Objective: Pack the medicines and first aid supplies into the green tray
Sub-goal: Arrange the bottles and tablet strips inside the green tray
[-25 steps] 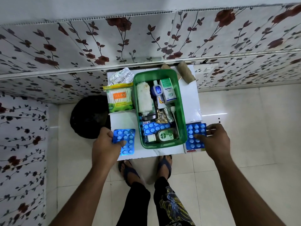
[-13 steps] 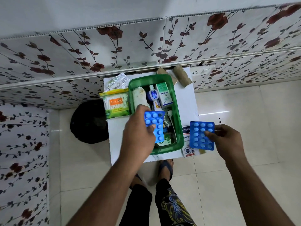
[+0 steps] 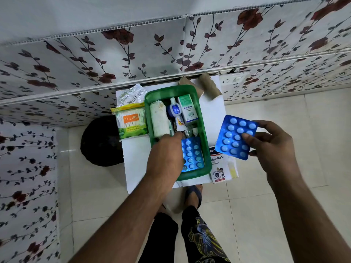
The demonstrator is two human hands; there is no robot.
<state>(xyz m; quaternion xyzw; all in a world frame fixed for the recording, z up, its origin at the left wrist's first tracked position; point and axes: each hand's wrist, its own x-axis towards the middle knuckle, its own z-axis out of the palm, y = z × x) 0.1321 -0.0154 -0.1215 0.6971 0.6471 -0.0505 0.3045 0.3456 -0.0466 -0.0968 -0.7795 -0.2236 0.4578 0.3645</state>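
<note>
The green tray (image 3: 206, 133) sits on a small white table (image 3: 136, 162). Inside it are a white bandage roll (image 3: 159, 118), a blue-capped bottle (image 3: 174, 110), an Optibex box (image 3: 187, 109) and small tubes. My left hand (image 3: 165, 158) reaches into the tray's near end and grips the left edge of a blue blister pack (image 3: 192, 154) that lies flat there. My right hand (image 3: 269, 147) holds a second blue blister pack (image 3: 235, 137) in the air, right of the tray and above the table's edge.
Left of the tray lie a Tulips cotton swab pack (image 3: 131, 120) and a foil strip (image 3: 131, 95). A plaster box (image 3: 218, 164) lies at the tray's right. Cardboard tubes (image 3: 208, 85) rest against the floral wall. A black bin (image 3: 100, 141) stands left of the table.
My left hand has carried its blister pack from the table into the tray and lowered it to the near end. My right hand has lifted the other pack off the table.
</note>
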